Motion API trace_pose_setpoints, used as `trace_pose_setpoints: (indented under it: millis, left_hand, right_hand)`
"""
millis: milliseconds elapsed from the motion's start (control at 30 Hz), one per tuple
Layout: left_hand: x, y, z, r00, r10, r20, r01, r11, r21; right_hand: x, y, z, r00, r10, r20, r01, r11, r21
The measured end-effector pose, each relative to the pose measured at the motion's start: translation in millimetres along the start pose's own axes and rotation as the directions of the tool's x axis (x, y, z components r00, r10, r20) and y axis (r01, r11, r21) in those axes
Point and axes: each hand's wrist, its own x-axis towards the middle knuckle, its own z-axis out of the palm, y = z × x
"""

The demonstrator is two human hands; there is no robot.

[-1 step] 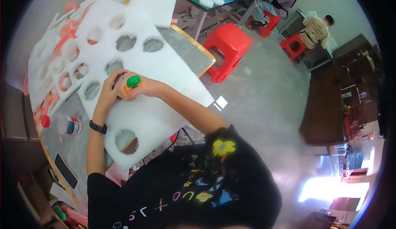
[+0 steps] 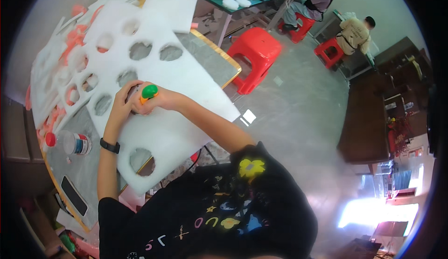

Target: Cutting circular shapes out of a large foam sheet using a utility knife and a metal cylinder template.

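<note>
Nothing had shifted since the earlier frame; both hands sat on the foam exactly as before. Grey concrete floor (image 2: 298, 100) lay open to the person's right, broken only by a red plastic stool (image 2: 255, 53) just off the corner of the desk (image 2: 212, 58), so there was plenty of room on that side. A big white foam sheet (image 2: 168, 128) punched with round holes covered most of the desk, its near corner hanging out past the gilt desk edge toward the floor. To the left, stacked foam pieces crowded the space, and a dark phone (image 2: 74, 196) lay close to the desk's near rim, with a small red-capped bottle (image 2: 70, 143) beyond it.

At the middle of the sheet the right hand (image 2: 161, 101) was wrapped around a green-topped tool (image 2: 149, 92) with an orange collar, fingers closed on it. It stood on the foam between two holes. The left hand (image 2: 123, 105) pressed against it from the other side, fingers curled narrow and touching the tool; whether they gripped it or only steadied the foam, I could not tell.
</note>
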Motion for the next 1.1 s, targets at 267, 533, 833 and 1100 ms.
trace_pose_setpoints:
  millis: [267, 533, 833, 1100]
  left_hand:
    - [-6, 3, -5, 0.997, 0.082, -0.014, -0.079, 0.986, 0.144]
    - [-5, 11, 4, 0.999, -0.043, -0.030, 0.041, 0.997, -0.069]
    - [-2, 0, 0, 0.999, -0.003, -0.033, 0.000, 0.998, -0.062]
    - [-3, -2, -1, 0.996, -0.086, -0.033, 0.084, 0.995, -0.061]
  right_hand:
    - [24, -7, 28, 0.976, 0.209, -0.056, -0.216, 0.950, -0.226]
    - [7, -7, 16, 0.986, 0.116, -0.124, -0.117, 0.993, -0.002]
    - [-8, -2, -3, 0.995, -0.023, -0.099, 0.029, 0.998, 0.057]
    - [-15, 13, -22, 0.958, -0.199, -0.207, 0.265, 0.891, 0.369]
